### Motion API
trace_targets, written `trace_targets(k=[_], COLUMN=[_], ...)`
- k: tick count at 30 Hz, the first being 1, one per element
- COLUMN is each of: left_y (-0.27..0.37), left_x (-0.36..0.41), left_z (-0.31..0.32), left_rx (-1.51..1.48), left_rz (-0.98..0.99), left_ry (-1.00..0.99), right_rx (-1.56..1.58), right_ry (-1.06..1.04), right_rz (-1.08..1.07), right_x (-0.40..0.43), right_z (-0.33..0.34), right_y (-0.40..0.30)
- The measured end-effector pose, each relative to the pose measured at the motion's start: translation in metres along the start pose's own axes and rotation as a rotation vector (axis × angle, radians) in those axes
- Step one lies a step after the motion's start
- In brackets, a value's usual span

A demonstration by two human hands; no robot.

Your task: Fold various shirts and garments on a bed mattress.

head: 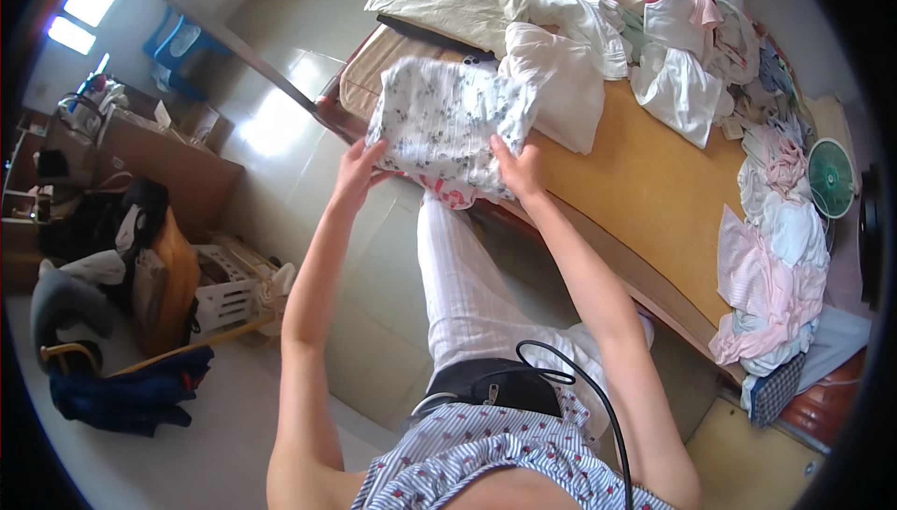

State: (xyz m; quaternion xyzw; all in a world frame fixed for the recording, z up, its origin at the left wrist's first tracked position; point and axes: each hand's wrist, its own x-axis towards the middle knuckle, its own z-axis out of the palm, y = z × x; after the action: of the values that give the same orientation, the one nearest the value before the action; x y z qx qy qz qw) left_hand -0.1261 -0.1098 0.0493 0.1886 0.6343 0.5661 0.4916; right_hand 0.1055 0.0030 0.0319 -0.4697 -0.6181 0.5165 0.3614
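Between my two hands I hold up a folded white cloth (448,118) with a grey floral print. My left hand (359,170) grips its lower left corner, thumb on top. At the lower right side my right hand (520,165) pinches it the same way. Below the cloth's front edge shows a bit of fabric with a red print (448,192); I cannot tell if it belongs to the same piece. The cloth hangs over the near edge of a low bed (631,174). Just beyond it lies a white fabric piece (560,83), partly covered by the cloth.
Heaped clothes (680,12) line the bed's far side, with pink striped garments (757,272) at the right. A small green fan (831,178) stands behind them. A wooden pole (224,30) slants at upper left. On the left are a white plastic basket (223,293) and a blue chair (179,47).
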Motion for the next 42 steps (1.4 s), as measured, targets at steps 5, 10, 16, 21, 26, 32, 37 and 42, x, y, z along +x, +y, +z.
trace_targets(k=[5,10,16,21,26,32,37,42], left_y=[-0.045,-0.041,-0.009,0.001,-0.001,-0.005,-0.007,-0.062], left_x=[0.023,0.019,0.002,-0.008,0.006,0.013,-0.018,-0.019], left_z=[-0.032,-0.033,0.012,0.064,0.110,0.135,0.156,0.189], left_rx=[-0.166,0.126,0.346,0.699,0.884,0.887,0.532,-0.066], left_rz=[-0.166,0.227,0.734,0.974,1.017,1.002,0.936,0.249], left_ry=[0.051,0.336,0.490,0.319,0.183,0.106,-0.024,-0.250], right_rx=[-0.095,-0.124,-0.677,-1.086,-1.444,-1.527,-1.438,-1.166], right_ry=[-0.015,0.028,0.269,0.007,-0.129,-0.037,-0.046,-0.324], right_rz=[0.200,0.171,-0.254,-0.532,-0.428,-0.461,-0.485,-0.436], right_x=[-0.002,-0.008,0.019,0.066,0.098,0.113,0.112,0.099], right_z=[0.007,-0.038,-0.087,-0.069,-0.045,-0.041,-0.044,-0.080], right_y=[0.057,0.069,0.023,0.007,0.030,0.069,0.058,0.023])
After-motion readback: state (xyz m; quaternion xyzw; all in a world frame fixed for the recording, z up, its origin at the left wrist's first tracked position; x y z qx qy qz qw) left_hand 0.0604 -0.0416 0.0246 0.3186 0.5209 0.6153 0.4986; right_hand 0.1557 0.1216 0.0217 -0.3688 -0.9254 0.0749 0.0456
